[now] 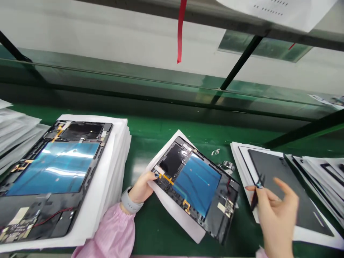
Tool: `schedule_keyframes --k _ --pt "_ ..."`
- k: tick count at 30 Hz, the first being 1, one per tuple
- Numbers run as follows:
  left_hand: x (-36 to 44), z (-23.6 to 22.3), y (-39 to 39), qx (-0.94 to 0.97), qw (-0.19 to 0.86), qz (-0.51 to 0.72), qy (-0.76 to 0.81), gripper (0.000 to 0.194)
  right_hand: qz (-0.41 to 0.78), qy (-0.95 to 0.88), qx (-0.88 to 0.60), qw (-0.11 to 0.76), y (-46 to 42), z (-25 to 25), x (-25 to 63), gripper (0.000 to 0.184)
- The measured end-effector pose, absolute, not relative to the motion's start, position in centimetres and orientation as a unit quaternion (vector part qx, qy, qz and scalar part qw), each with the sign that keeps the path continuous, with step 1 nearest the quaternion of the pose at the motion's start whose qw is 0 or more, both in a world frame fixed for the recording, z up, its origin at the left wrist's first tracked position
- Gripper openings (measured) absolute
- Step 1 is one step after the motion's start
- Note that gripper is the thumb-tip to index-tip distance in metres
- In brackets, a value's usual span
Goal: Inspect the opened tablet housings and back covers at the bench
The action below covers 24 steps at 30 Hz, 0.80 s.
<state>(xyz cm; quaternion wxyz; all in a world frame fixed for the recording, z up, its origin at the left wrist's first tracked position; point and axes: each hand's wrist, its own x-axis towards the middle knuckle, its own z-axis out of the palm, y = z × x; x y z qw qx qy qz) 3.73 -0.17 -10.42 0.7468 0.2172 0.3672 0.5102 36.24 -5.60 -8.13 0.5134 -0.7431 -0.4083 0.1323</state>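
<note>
The left hand (141, 190) has its fingers (149, 175) clenched on the edge of an open tablet housing (197, 186), lying just beyond them on a white paper sheet (172, 211) on the green desk (150, 136). It looks light, thin and fragile, with exposed flex strips (165, 178), so the rim seems the safest hold. The right hand (276, 215), blurred, pinches a slim black tool (254, 200) between its fingers, the tool's tip hard to make out

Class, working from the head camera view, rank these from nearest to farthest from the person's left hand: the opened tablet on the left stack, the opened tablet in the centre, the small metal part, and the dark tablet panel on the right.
From the left hand:
1. Centre opened tablet, held at its edge.
2. Left opened tablet, on the paper stack to the left.
3. Small metal part, on the green bench, right of centre.
4. Dark tablet panel, far right.
</note>
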Motion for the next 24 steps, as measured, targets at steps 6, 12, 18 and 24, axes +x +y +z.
schedule_keyframes --k 6,12,18,24 --pt "3.9 -10.9 -2.4 0.202 0.72 0.483 0.455 0.023 0.37 -0.384 -0.537 0.654 -8.5 -4.3 30.8 0.016" --pt "0.9 -12.7 -8.0 0.2 0.679 0.442 0.551 0.035 0.644 -0.414 -0.353 0.538 -9.4 -7.6 25.9 0.018" --pt "-0.6 -13.2 -10.5 0.198 0.622 0.451 0.609 0.041 0.476 -0.659 -0.337 0.475 -9.3 -11.5 23.2 0.013" --pt "-0.5 -13.1 -10.4 0.201 0.607 0.443 0.628 0.052 0.432 -0.686 -0.352 0.468 -9.2 -11.3 23.8 0.023"
